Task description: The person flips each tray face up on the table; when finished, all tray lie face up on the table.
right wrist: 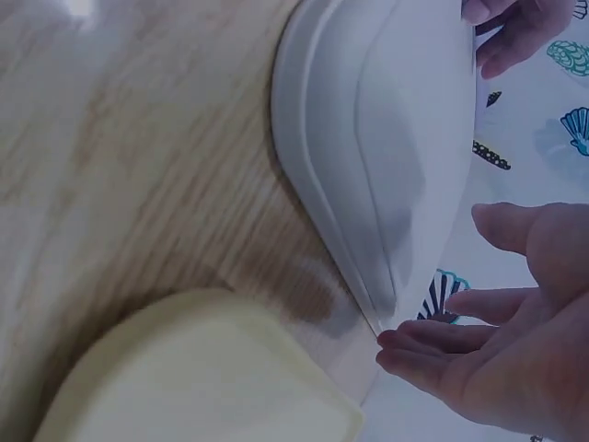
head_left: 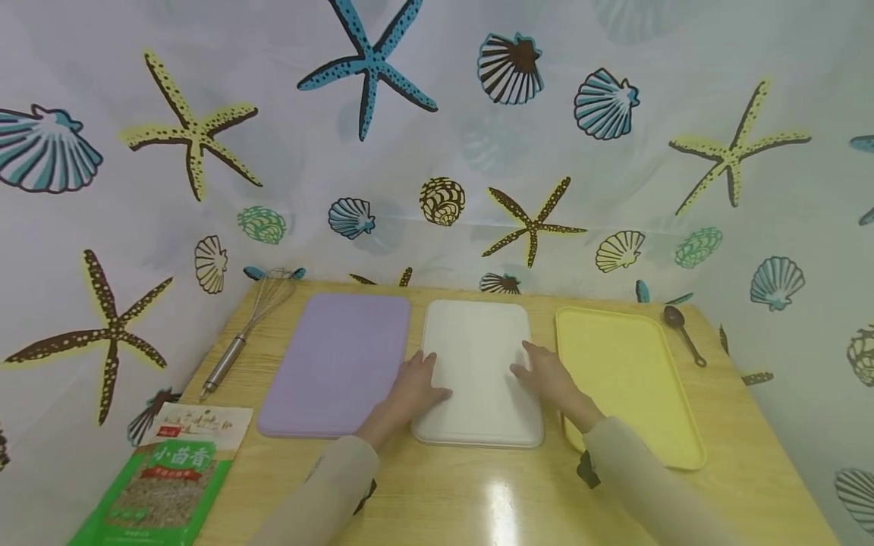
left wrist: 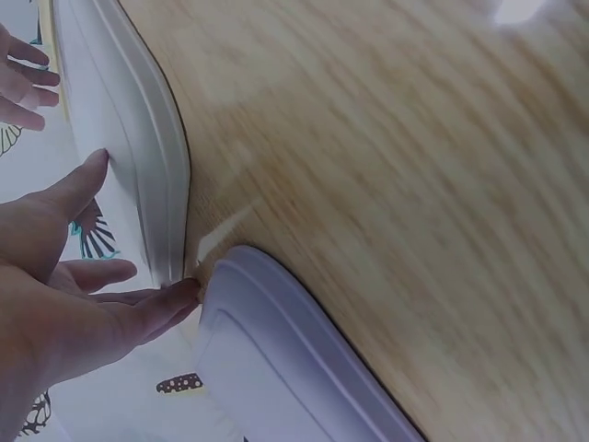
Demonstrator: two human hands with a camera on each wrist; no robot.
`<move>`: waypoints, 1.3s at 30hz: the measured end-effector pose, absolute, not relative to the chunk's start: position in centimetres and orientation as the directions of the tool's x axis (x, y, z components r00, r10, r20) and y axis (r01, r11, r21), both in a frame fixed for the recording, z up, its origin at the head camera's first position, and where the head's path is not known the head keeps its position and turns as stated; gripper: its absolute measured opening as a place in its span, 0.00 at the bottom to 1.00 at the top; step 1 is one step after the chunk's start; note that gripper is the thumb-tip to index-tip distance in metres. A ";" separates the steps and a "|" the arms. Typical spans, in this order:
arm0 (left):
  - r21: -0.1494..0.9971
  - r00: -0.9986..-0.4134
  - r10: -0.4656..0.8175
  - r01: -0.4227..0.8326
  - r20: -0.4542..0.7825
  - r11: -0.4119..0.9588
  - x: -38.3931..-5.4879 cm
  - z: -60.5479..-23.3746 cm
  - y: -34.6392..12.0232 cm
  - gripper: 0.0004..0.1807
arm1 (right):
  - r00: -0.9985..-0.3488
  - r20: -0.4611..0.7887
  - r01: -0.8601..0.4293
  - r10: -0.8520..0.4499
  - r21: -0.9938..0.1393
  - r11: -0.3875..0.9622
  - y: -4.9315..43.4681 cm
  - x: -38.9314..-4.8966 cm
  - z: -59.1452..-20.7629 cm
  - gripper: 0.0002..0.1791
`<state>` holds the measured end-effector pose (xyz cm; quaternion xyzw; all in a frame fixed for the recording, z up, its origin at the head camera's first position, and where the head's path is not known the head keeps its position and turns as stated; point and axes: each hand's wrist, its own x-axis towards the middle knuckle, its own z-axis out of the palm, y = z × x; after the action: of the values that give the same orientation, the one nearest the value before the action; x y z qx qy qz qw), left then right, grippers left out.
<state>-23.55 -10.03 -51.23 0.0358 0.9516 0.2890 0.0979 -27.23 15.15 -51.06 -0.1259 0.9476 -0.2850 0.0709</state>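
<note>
A white tray [head_left: 478, 364] lies face down on the table, between a purple tray [head_left: 341, 364] on its left and a yellow tray [head_left: 628, 387] on its right. At the white tray's left edge is my left hand [head_left: 412, 390], fingertips by the rim and thumb over the flat top. My right hand [head_left: 551, 379] is at the opposite edge, its fingertips by the rim. In the right wrist view the right hand [right wrist: 525, 331] has fairly straight fingers, the thumb standing apart from them. The left wrist view shows the left hand [left wrist: 74, 285] with loosely extended fingers.
A whisk [head_left: 246, 334] lies at the table's left side, behind a green-and-white seasoning packet [head_left: 171, 478]. On the far right is a dark spoon [head_left: 685, 334]. A curtain [head_left: 423, 152] printed with shells and starfish surrounds the wooden table [head_left: 423, 500] at the back and sides.
</note>
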 end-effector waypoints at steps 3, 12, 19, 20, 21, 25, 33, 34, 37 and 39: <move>0.565 -0.977 0.122 0.002 -0.176 0.825 -23.4 -51.1 -10.1 0.44 | -0.961 -0.077 -0.180 -0.264 -0.551 0.815 14.3 -26.7 -51.2 0.35; 0.597 -0.977 0.118 -0.010 -0.176 0.802 -23.7 -51.5 -10.0 0.44 | -0.970 -0.067 -0.174 -0.233 -0.478 0.861 13.8 -25.8 -51.6 0.34; 0.624 -0.975 0.109 -0.036 -0.194 0.781 -23.7 -51.8 -9.9 0.45 | -0.978 -0.106 -0.101 -0.180 -0.517 0.850 13.9 -26.4 -52.2 0.34; 0.628 -0.975 0.110 -0.035 -0.191 0.777 -23.7 -51.8 -9.9 0.45 | -0.980 -0.099 -0.096 -0.173 -0.525 0.846 13.9 -26.5 -52.2 0.34; 0.627 -0.976 0.110 -0.033 -0.187 0.779 -23.7 -51.8 -10.0 0.45 | -0.982 -0.092 -0.092 -0.167 -0.538 0.838 14.0 -26.6 -52.3 0.33; 0.616 -0.977 0.108 -0.028 -0.183 0.787 -23.6 -51.6 -10.1 0.45 | -0.986 -0.037 -0.107 -0.160 -0.597 0.795 14.1 -26.6 -52.6 0.31; 0.602 -0.978 0.120 -0.007 -0.170 0.799 -23.7 -51.2 -10.2 0.45 | -0.991 0.051 -0.120 -0.122 -0.729 0.674 14.5 -26.2 -53.0 0.30; 0.600 -0.978 0.122 -0.003 -0.168 0.800 -23.8 -51.3 -10.2 0.45 | -0.992 0.048 -0.113 -0.115 -0.741 0.662 14.5 -26.2 -53.1 0.30; 0.587 -0.978 0.125 0.002 -0.170 0.810 -23.8 -51.4 -10.3 0.45 | -0.995 0.037 -0.087 -0.091 -0.767 0.636 14.6 -26.1 -53.2 0.29; 0.577 -0.977 0.129 0.008 -0.168 0.816 -23.8 -51.4 -10.4 0.45 | -0.997 0.027 -0.065 -0.070 -0.775 0.628 14.7 -26.1 -53.2 0.28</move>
<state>-23.80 -10.45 -51.40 0.0362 0.9477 0.3007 0.1002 -26.11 14.75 -53.18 -0.0376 0.9023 -0.4295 0.0027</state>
